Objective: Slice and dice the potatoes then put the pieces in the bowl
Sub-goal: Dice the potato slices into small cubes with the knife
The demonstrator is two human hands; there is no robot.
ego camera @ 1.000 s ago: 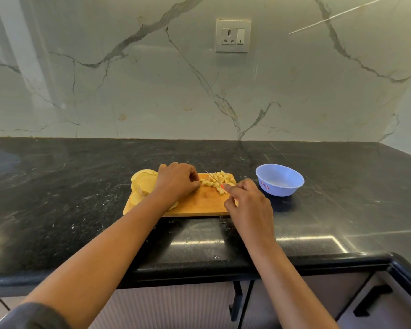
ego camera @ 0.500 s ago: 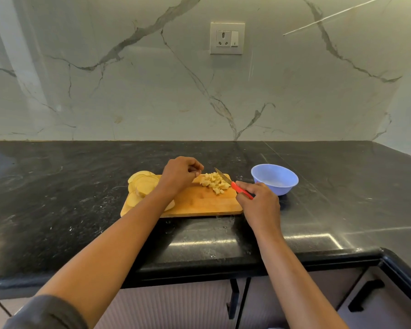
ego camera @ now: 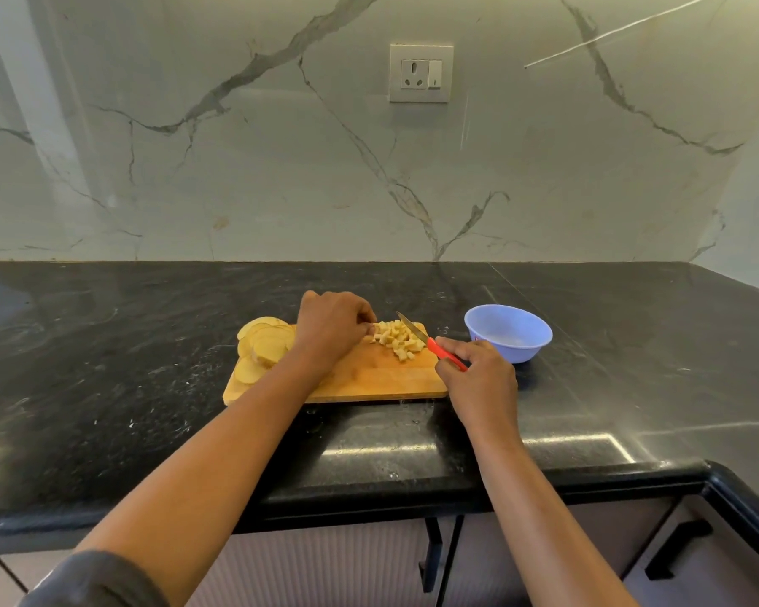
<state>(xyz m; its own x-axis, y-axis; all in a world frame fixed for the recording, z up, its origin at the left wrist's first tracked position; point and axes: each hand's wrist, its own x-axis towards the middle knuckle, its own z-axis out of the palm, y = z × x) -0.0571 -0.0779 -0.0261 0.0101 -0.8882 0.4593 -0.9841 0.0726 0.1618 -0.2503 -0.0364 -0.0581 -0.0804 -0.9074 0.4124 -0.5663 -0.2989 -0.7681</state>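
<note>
— What's lying left of the left hand (ego camera: 331,328)?
— Round yellow potato slices (ego camera: 266,348), on the rectangular wooden board (ego camera: 369,381). Its fingers are curling at small potato cubes (ego camera: 397,339); pinching any, can't tell.
— Right hand (ego camera: 478,378)?
— Gripping a red-handled knife (ego camera: 430,341), with a round blue plastic bowl (ego camera: 507,332) sitting just right.

The right hand (ego camera: 478,383) has drawn back past the cutting board's (ego camera: 369,383) right edge, baring the knife (ego camera: 430,343) beside the diced potato (ego camera: 395,339).

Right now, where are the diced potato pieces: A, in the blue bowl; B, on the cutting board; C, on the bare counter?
B: the diced pieces lie heaped on the cutting board, by the knife in the right hand; the blue bowl looks empty.
</note>
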